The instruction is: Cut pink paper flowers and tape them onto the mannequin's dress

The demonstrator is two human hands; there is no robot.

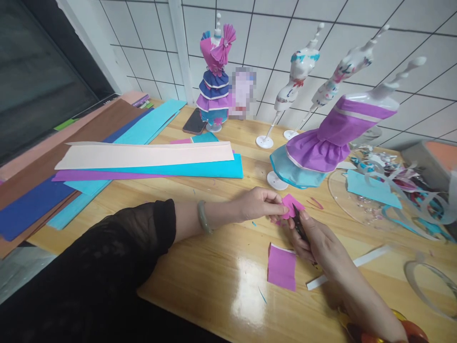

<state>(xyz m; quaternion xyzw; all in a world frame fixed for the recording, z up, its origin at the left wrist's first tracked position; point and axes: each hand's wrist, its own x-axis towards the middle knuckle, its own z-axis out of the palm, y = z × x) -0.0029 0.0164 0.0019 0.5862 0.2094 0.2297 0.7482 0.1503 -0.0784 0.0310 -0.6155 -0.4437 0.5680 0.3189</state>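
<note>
The left hand (pixel 256 206) holds a pink piece (pixel 287 202) with a partly scalloped edge, its fingers pinched on the left side of it. The right hand (pixel 323 243) grips a dark, pointed tool (pixel 300 226), fingers wrapped around it; its tip lies over the right part of the pink piece, though whether the 2 touch is hard to tell. The pink piece is between the hands, over the bench (pixel 210 276), on the near side of a purple dress (pixel 333 131). Below it, a purple square (pixel 281 269) lies flat, and a white strip (pixel 373 255) passes beneath the right forearm. A bangle (pixel 203 216) circles the left wrist, near a black sleeve (pixel 117 247). Along the tiled wall (pixel 153 35), 4 small mannequins stand, 1 in the purple dress and 1 in a layered dress (pixel 213 90) with a phone (pixel 193 121) beside it. Paper strips (pixel 150 157) in several colours overlap on the left; on the right, a clear tray (pixel 330 190) bears a blue piece (pixel 373 188).
</note>
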